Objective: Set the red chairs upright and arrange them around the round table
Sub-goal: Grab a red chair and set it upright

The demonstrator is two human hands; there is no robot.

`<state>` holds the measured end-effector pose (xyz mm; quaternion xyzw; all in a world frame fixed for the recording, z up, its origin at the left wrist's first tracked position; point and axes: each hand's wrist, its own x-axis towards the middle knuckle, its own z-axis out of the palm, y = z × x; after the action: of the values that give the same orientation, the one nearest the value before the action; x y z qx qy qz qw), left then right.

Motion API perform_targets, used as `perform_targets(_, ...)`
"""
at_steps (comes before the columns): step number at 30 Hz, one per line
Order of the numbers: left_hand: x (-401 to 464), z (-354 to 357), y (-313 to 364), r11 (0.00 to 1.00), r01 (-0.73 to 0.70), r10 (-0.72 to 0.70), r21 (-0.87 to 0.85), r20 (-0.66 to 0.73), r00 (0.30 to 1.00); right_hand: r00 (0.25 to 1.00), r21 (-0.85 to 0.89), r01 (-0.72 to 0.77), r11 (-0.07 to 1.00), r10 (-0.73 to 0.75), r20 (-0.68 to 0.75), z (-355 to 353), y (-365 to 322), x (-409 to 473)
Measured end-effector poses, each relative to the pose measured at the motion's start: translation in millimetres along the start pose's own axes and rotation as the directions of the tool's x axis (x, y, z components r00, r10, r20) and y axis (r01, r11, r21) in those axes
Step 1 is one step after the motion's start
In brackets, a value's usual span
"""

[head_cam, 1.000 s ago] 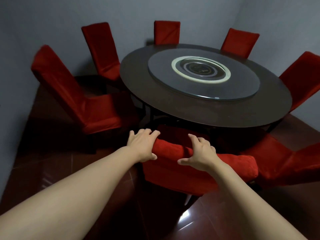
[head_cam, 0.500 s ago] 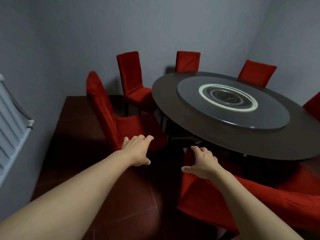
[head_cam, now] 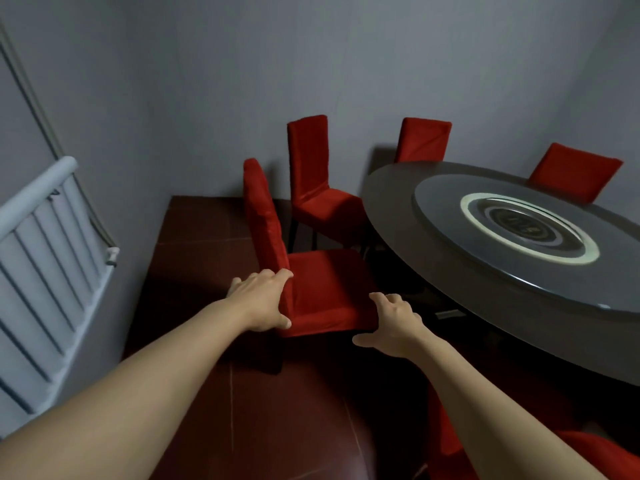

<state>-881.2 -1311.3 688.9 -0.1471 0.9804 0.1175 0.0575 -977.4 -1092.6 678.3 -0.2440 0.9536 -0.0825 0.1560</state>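
The nearest red fabric-covered chair (head_cam: pixel 311 282) stands upright beside the dark round table (head_cam: pixel 415 271); the left hand (head_cam: pixel 261 301), fingers together, touches its back, while the right hand (head_cam: pixel 394 323), fingers loosely spread, reaches its seat corner; a white ribbed radiator (head_cam: pixel 41 271) lines the left wall

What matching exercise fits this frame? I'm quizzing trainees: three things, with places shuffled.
Things:
1. left hand
2. right hand
3. radiator

Places:
A. at the left wall
B. at the seat's front corner on the round table side
C. at the base of the backrest of the nearest chair

Pairs: 1-C, 2-B, 3-A
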Motion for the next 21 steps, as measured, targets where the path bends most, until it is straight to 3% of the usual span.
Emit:
perform_targets(15,199,-77,-177,0.999,0.006,-0.005,0.054,-0.013,1.0,0.998,0.104,0.053,0.993,-0.049,-0.035,-32,-160,244)
perform_targets(21,290,-94,-238,0.993,-0.092,0.092,0.074,0.003,0.996,0.999,0.129,-0.004,0.992,0.011,-0.052,-37,-215,318)
